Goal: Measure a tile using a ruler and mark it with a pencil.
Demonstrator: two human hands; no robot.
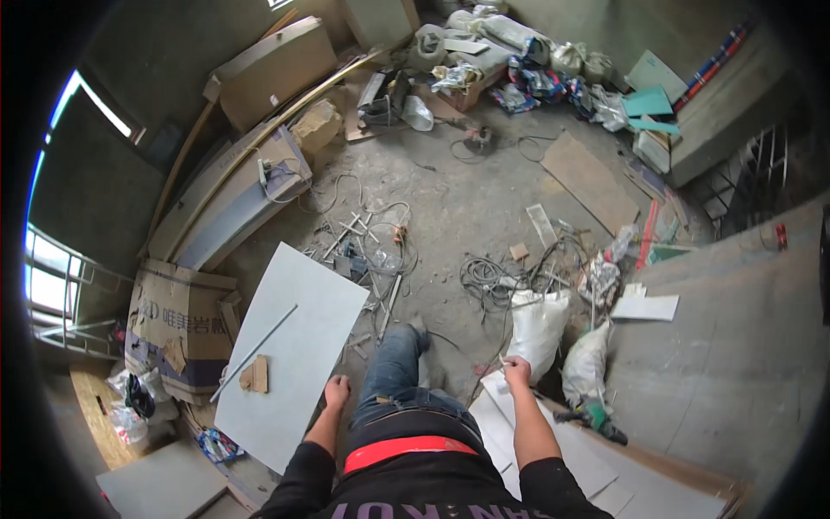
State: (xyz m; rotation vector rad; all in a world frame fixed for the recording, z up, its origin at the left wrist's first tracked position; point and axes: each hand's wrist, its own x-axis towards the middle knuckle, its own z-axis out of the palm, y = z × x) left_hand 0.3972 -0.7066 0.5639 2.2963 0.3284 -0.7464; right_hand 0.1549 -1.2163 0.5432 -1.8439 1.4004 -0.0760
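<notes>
My left hand hangs loosely curled beside the right edge of a large pale panel, and nothing shows in it. On that panel lie a thin metal bar and a torn piece of brown cardboard. My right hand is closed, with a small pale tip poking out by the fingers; what it is I cannot make out. That hand is above white boards at my right side, close to a full white sack.
Tangled cables and metal offcuts litter the concrete floor. A second sack and a green power tool are at the right. Long cardboard boxes line the left wall; bags pile up at the back.
</notes>
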